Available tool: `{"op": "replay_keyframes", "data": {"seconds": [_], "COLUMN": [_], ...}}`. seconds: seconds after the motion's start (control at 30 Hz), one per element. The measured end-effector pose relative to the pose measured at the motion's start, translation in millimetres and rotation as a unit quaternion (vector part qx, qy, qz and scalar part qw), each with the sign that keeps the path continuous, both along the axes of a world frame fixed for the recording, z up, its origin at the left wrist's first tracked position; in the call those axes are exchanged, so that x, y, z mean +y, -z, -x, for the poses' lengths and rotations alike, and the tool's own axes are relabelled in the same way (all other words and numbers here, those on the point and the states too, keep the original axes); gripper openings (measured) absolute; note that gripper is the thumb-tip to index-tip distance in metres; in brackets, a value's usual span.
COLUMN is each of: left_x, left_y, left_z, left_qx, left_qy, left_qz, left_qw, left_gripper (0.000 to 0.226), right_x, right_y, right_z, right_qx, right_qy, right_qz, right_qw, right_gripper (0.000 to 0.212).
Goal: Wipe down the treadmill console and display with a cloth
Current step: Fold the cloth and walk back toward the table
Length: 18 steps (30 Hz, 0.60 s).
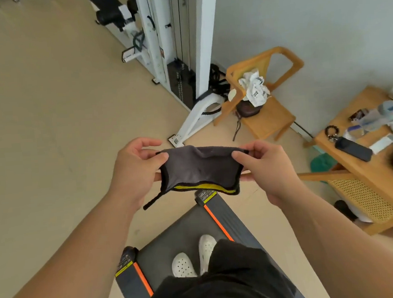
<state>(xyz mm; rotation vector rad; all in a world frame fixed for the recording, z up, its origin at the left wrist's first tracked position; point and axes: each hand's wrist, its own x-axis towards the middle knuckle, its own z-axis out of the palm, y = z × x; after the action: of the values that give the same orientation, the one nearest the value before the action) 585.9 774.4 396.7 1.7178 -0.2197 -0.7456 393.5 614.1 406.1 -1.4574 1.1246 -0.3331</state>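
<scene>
The person stands on the treadmill belt [174, 235] in white perforated clogs [183, 265], both bare arms stretched out ahead of the body. Above the far end of the treadmill the cloth [199, 169] is held up in the air between the two hands: a dark grey piece with a black edging, a yellow inner side showing along its lower edge, and a short black loop hanging from its lower left corner. The left hand [133, 170] pinches the cloth's upper left corner between thumb and curled fingers, the forefinger lifted clear above it. The right hand [265, 167] pinches the upper right corner the same way, thumb on the near face and fingers folded behind. The cloth sags a little between them, touching nothing else. The treadmill's side rails carry orange stripes [217, 222], and its console and display are outside the picture. Beyond the treadmill stands a white cable machine [183, 55] with a black weight stack; to the right of the treadmill a wooden chair [268, 117] holds crumpled white fabric, and a wooden side table [366, 166] holds a dark phone and small bottles.
</scene>
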Motion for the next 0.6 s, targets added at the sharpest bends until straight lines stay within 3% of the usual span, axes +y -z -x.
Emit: {"op": "replay_keyframes", "data": {"seconds": [0.37,0.6], "left_x": [-92.8,-180.7], "left_y": [24.7,49.1], "left_z": [-143.0,-219.9], "left_qx": [0.028,-0.028], "left_qy": [-0.004,0.051], "left_qz": [-0.032,-0.042], "left_qw": [0.999,0.997], "left_gripper": [0.021,0.019], "right_x": [-97.6,-160.9], "right_y": [36.7,65.6], "right_z": [-185.0,-267.7], "right_qx": [-0.048,-0.034], "right_qy": [-0.066,-0.077], "right_qz": [-0.098,-0.071], "right_qw": [0.992,0.994], "right_gripper": [0.005,0.006]}}
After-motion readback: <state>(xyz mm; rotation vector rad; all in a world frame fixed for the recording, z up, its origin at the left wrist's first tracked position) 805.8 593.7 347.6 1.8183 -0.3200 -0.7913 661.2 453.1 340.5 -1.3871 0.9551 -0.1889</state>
